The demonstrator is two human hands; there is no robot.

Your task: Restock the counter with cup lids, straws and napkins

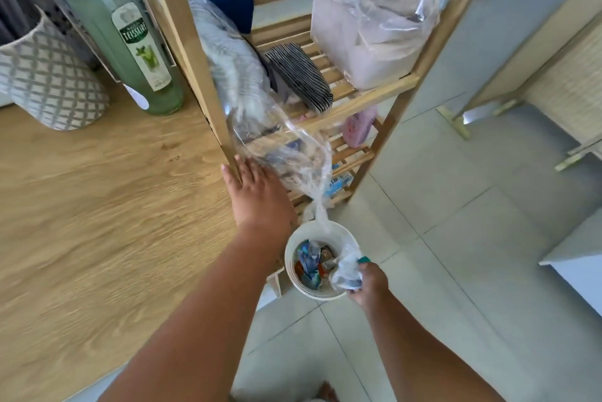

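Clear sleeve of stacked lids [228, 53], twisted tail, left hand [257, 196] fingers [232, 175] flat against it, right hand [369, 284] fingers [367, 268] gripping crumpled plastic [347, 273]

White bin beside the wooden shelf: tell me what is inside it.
Inside the white bin lie small colourful wrappers. The right hand holds crumpled clear plastic over its rim, covering that side; what lies beneath the wrappers is hidden.

Just past the fingers [229, 175] of the left hand [260, 196], the clear bag [234, 75] is smeared by blur. Its filling cannot be told, and it covers some of those fingertips. The right hand [369, 282] has its fingers buried under the crumpled plastic [347, 271] they grip. Beside them, the scraps in the white bin [321, 228] are too small to name. Far beyond the left fingers, the green bottle [130, 43] is cut off at the top edge.
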